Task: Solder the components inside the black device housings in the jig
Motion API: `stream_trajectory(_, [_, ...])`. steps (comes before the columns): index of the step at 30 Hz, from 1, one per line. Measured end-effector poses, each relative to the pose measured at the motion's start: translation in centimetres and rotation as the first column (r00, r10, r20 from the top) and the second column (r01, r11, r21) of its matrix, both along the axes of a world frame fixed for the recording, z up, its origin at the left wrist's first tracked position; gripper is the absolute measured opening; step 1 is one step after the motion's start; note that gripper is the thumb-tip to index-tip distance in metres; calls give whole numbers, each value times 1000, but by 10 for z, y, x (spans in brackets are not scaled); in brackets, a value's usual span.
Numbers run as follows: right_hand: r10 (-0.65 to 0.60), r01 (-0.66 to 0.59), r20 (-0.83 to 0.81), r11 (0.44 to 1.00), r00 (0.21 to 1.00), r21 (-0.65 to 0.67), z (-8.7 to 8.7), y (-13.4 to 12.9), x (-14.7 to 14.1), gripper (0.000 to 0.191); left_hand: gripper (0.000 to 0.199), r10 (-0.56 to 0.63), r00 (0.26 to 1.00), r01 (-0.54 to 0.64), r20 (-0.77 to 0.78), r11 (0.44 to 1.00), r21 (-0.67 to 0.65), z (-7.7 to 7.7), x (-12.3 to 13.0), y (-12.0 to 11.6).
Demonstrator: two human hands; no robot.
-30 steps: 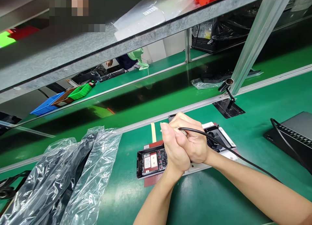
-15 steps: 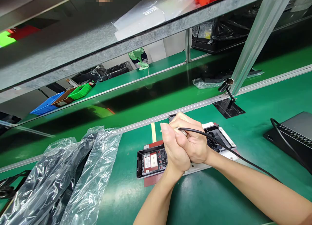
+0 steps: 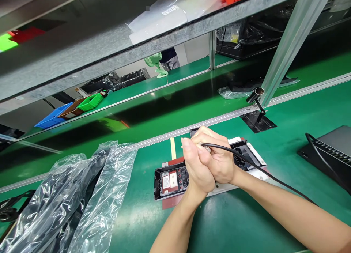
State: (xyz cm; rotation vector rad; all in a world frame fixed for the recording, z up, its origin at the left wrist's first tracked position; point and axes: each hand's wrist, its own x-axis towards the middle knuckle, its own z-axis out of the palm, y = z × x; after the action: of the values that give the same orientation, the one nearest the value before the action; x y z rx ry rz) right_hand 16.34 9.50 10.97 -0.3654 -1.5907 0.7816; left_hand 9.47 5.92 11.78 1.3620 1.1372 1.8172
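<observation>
My left hand [image 3: 199, 169] and my right hand [image 3: 218, 156] are clasped together, fingers closed around the end of a black cable [image 3: 285, 186]. A bit of a metal cable fitting [image 3: 205, 147] shows between them; the rest of it is hidden by the fingers. From there the cable runs back over my right forearm side. Beneath the hands lies a long black and white housing [image 3: 157, 185], with a white label and a row of round holes at its left end. Its middle is covered by my hands. Reddish-brown sheet [image 3: 171, 203] sticks out under the housing.
Clear plastic bags with dark contents [image 3: 74, 198] lie at left. A black stand with a metal tube [image 3: 256, 95] is near the upright post [image 3: 296, 44]. A dark grey device [image 3: 334, 150] sits at right. Above runs a metal shelf [image 3: 109, 59]; coloured bins [image 3: 55, 115] and a fan [image 3: 154, 60] stand behind.
My hands stay clasped in nearly the same place. In the background, a person by the fan has shifted, and grey trousers now show. The view has moved very slightly.
</observation>
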Motion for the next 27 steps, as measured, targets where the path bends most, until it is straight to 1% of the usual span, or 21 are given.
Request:
stream_trajectory(6, [19, -19, -6, 1000, 1000, 16, -1, 0, -1, 24, 61, 9, 1000, -9, 4, 1000, 11, 0, 0, 0])
stream_trajectory(10, [26, -26, -27, 1000, 999, 3, -3, 1, -2, 20, 62, -21, 999, 21, 33, 1000, 6, -4, -1, 1])
stream_trajectory(15, [19, -19, 10, 1000, 1000, 13, -4, 1, 0, 26, 63, -37, 999, 37, 36, 999, -6, -9, -2, 0])
stream_trajectory(19, [42, -42, 21, 999, 999, 13, -3, 0, 3, 24, 62, -31, 999, 32, 35, 999, -21, -11, -3, 0])
stream_trajectory(22, [70, -70, 35, 998, 997, -4, 0, 0, 5, 25, 64, -73, 997, 74, 21, 997, -11, -10, -6, 0])
stream_trajectory(27, [9, -10, 101, 1000, 995, 8, 4, -2, 6, 34, 69, -103, 995, 101, -16, 993, -61, -10, -12, -2])
